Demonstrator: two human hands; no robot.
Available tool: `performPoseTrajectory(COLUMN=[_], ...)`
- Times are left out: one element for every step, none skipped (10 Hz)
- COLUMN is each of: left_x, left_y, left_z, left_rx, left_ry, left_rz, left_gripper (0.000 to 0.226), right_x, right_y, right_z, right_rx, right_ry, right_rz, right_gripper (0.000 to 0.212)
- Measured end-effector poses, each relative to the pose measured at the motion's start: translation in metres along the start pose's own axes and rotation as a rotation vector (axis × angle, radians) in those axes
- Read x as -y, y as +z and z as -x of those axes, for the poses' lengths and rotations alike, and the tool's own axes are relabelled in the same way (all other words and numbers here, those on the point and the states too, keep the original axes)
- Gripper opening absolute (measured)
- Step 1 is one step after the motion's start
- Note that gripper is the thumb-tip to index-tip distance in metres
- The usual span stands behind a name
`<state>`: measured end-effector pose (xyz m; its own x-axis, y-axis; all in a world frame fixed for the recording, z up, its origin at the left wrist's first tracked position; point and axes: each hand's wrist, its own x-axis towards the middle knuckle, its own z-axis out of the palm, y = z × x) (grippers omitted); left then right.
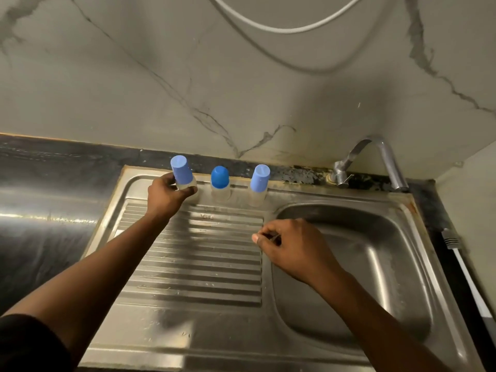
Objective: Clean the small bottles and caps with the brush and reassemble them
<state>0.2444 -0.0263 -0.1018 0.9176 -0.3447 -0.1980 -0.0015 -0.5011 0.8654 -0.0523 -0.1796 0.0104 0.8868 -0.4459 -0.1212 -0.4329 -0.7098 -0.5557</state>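
Observation:
Three small clear bottles with blue caps stand in a row at the back of the steel drainboard [193, 264]. My left hand [166, 196] grips the clear body of the left bottle [182, 170], which leans slightly. The middle bottle [220, 178] has a darker blue cap; the right bottle [259, 179] has a light blue one. My right hand [292, 245] hovers over the edge between drainboard and basin, its fingers loosely curled with nothing clearly in them. A white-handled brush [461, 267] lies on the dark counter at the far right.
The sink basin [357, 267] lies on the right, with a chrome tap [375, 162] behind it. Dark countertop [40, 210] stretches to the left. A marble-patterned wall rises behind, with a white cable [284, 29] hanging across it.

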Motion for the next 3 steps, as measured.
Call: performPoseTrajectory(left_x=[-0.004, -0.006, -0.015], left_y=[0.001, -0.002, -0.012], left_z=[0.003, 0.005, 0.013], left_rx=[0.019, 0.055, 0.037], left_ry=[-0.031, -0.032, -0.033], left_rz=[-0.004, -0.012, 0.017], left_gripper=[0.069, 0.075, 0.097], right_x=[0.003, 0.006, 0.01], right_y=[-0.002, -0.008, -0.018], right_z=[-0.001, 0.0, 0.001], right_rx=[-0.001, -0.015, -0.027], right_ry=[-0.003, -0.008, -0.021], right_rz=[-0.006, -0.012, -0.038], right_gripper=[0.031, 0.03, 0.027])
